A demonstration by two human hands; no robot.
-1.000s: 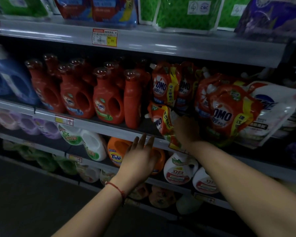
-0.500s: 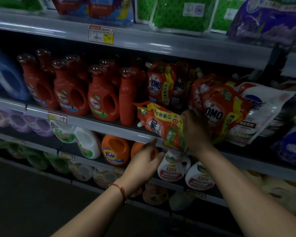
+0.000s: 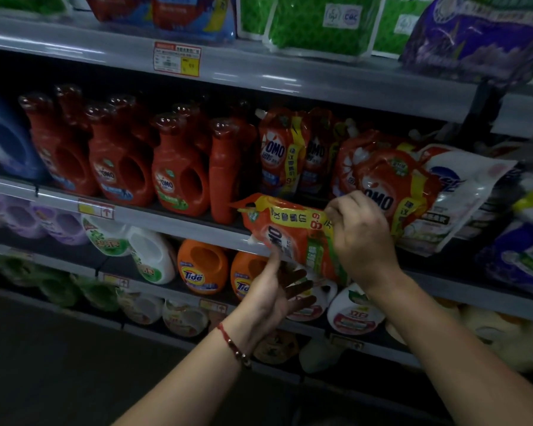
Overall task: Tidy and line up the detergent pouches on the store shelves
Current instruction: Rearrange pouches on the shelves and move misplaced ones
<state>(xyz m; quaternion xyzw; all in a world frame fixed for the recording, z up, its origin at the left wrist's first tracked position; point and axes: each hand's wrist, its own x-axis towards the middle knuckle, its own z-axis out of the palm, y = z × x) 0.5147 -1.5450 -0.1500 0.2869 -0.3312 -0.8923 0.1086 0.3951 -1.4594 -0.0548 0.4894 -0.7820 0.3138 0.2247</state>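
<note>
My right hand (image 3: 359,235) grips the right end of a red-orange OMO detergent pouch (image 3: 286,232), held sideways in front of the middle shelf's edge (image 3: 173,215). My left hand (image 3: 277,290) is under the pouch, palm up, fingers straight, its thumb touching the pouch's lower edge. More OMO pouches stand upright on the shelf behind (image 3: 279,152), and a bigger one leans to the right (image 3: 391,186). A white pouch (image 3: 462,192) leans beside it.
Red OMO bottles (image 3: 173,176) fill the middle shelf's left part. Below are orange Tide bottles (image 3: 202,267) and white bottles (image 3: 148,256). Green bags (image 3: 314,23) and a purple bag (image 3: 474,35) sit on the top shelf. Dark floor lies at lower left.
My right hand has pulled the OMO pouch out from the shelf and turned it sideways. My left hand rose, turned palm up and came under the pouch.
</note>
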